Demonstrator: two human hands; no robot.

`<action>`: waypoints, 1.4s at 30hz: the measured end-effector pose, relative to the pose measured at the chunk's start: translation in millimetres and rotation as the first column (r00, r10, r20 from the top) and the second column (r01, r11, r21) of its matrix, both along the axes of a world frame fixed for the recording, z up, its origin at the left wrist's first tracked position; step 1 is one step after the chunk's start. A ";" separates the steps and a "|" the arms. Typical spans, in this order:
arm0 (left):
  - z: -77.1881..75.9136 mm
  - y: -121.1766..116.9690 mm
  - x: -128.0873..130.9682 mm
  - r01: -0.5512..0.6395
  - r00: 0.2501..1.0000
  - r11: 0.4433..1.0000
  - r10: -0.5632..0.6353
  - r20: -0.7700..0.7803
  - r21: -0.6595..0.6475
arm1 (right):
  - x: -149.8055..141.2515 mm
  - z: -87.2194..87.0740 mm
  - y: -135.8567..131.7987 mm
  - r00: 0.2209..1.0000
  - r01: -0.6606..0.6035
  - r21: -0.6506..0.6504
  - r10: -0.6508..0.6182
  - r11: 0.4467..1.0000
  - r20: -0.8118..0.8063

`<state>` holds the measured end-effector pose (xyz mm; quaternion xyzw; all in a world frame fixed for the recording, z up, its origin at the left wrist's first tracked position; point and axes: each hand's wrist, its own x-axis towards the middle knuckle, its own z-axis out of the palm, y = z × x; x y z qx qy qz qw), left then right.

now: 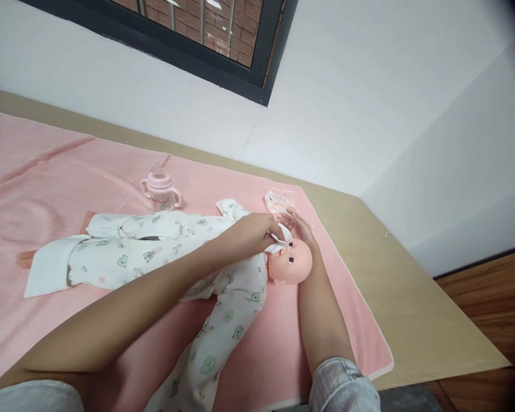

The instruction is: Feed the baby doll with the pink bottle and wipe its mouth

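Observation:
A bald baby doll (pixel 298 263) lies on its back in a white outfit (pixel 206 226) printed with small green bears, its head to the right. My left hand (pixel 257 230) reaches across the doll's chest and pinches a white wipe (pixel 280 236), held against the lower face. Part of the mouth and cheek is hidden by the wipe. My right hand (pixel 299 228) is at the far side of the head, fingers stretched out, with the wrist close to the crown. A crumpled clear plastic packet (pixel 278 200) lies just beyond the fingertips.
A pink baby bottle (pixel 159 191) with two handles stands beyond the doll's legs. Under everything is a pink blanket (pixel 347 303) on a beige tabletop (pixel 395 297). The table's far side meets a white wall with a dark-framed window (pixel 257 86).

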<state>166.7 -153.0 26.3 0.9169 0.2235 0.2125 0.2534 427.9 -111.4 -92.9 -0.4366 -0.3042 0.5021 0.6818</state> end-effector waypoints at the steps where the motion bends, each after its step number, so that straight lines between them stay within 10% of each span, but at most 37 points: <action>1: -0.8 -0.8 0.6 0.009 1.000 1.000 -0.009 0.001 -0.009 | -0.6 0.8 -0.3 1.000 -0.012 -0.019 0.012 1.000 0.004; 42: 1.2 4.9 -9.4 0.090 0.990 0.991 -0.100 -0.101 -0.100 | -6.4 7.4 -4.2 0.998 -0.056 -0.041 0.057 0.998 0.012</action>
